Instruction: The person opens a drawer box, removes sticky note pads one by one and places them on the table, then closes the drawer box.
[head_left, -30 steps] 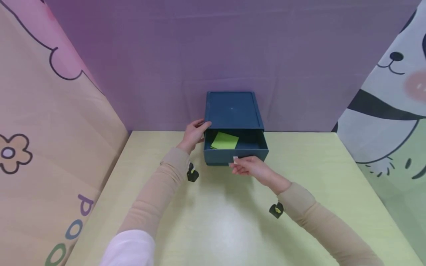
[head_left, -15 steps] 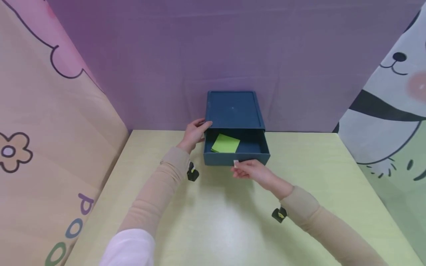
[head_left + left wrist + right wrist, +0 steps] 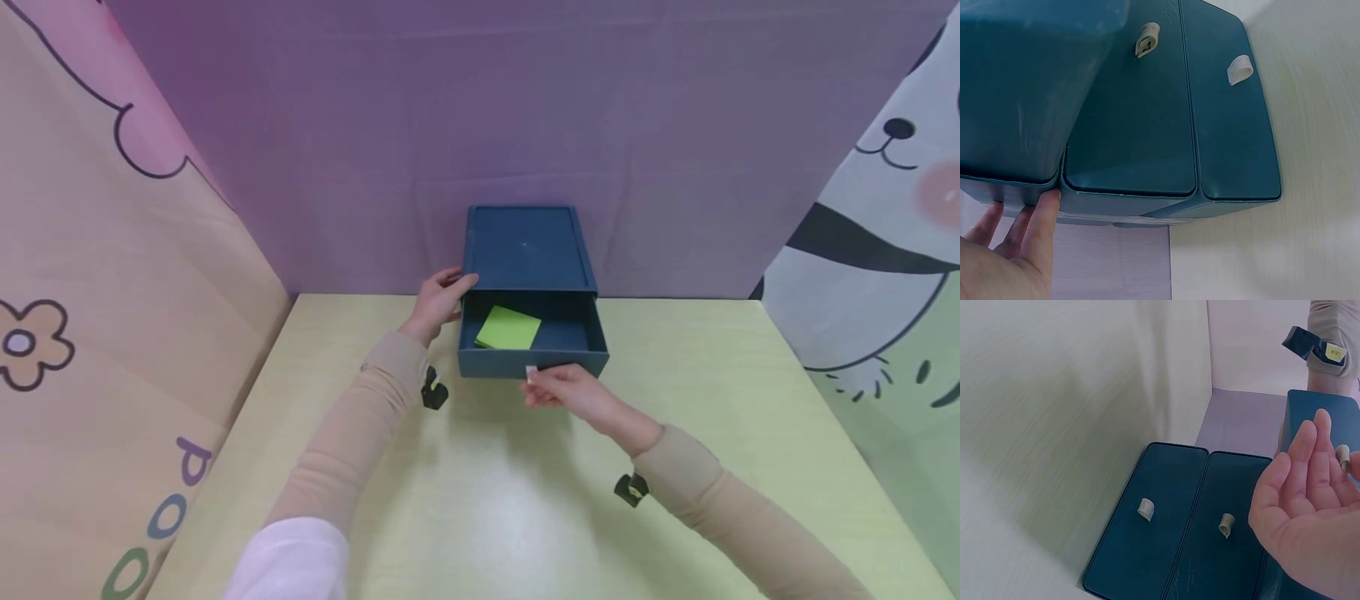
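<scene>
A dark blue drawer cabinet (image 3: 525, 246) stands at the table's back edge, its top drawer (image 3: 487, 364) pulled out. Inside lie yellow-green square paper notes (image 3: 510, 327), toward the left. My right hand (image 3: 567, 389) pinches the small pale pull tab (image 3: 1343, 458) on that drawer's front between thumb and finger. My left hand (image 3: 435, 307) rests against the cabinet's left side near the front corner, thumb at the top edge. The left wrist view has its extended fingers (image 3: 1040, 231) touching the side wall. Two lower drawers (image 3: 1129, 125) are closed, each with a pale loop tab.
The light wood table (image 3: 480, 492) spreads in front of the cabinet. A purple backdrop (image 3: 517, 108) rises right behind it, with printed cloth panels at left and right. Each wrist carries a small black camera mount (image 3: 632, 489).
The top drawer has slid farther out toward me, drawn by my right hand at its tab; the paper notes came along with it. My left hand has stayed in place.
</scene>
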The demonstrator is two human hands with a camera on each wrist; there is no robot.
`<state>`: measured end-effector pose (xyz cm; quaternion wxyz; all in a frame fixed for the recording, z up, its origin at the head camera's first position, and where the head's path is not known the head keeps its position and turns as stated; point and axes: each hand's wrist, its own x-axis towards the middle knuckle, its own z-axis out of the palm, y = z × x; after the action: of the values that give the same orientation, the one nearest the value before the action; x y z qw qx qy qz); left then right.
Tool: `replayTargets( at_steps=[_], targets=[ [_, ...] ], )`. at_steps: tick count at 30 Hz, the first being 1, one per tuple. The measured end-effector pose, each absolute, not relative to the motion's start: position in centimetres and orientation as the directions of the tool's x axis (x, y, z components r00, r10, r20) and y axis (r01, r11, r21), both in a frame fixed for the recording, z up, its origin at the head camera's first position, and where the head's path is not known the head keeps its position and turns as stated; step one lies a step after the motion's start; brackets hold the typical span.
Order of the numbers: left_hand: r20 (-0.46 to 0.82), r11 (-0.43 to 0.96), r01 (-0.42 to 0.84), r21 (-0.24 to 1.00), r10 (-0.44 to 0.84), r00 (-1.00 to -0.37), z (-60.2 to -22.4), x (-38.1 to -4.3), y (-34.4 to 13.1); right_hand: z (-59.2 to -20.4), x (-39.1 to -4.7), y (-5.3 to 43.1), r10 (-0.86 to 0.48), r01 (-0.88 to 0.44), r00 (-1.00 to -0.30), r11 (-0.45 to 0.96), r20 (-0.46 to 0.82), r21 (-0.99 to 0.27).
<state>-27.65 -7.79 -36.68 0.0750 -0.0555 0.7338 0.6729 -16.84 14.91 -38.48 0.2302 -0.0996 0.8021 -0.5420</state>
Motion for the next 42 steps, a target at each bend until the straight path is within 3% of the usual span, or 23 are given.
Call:
replayTargets(
  at_steps=[42],
  targets=[
    [-0.187, 0.097, -0.183, 0.978, 0.028, -0.982, -36.9, -27.8, -7.8, -38.4, -15.4, 15.3, -0.477, -0.009, -0.854, 0.412, -0.207, -0.911]
  ],
)
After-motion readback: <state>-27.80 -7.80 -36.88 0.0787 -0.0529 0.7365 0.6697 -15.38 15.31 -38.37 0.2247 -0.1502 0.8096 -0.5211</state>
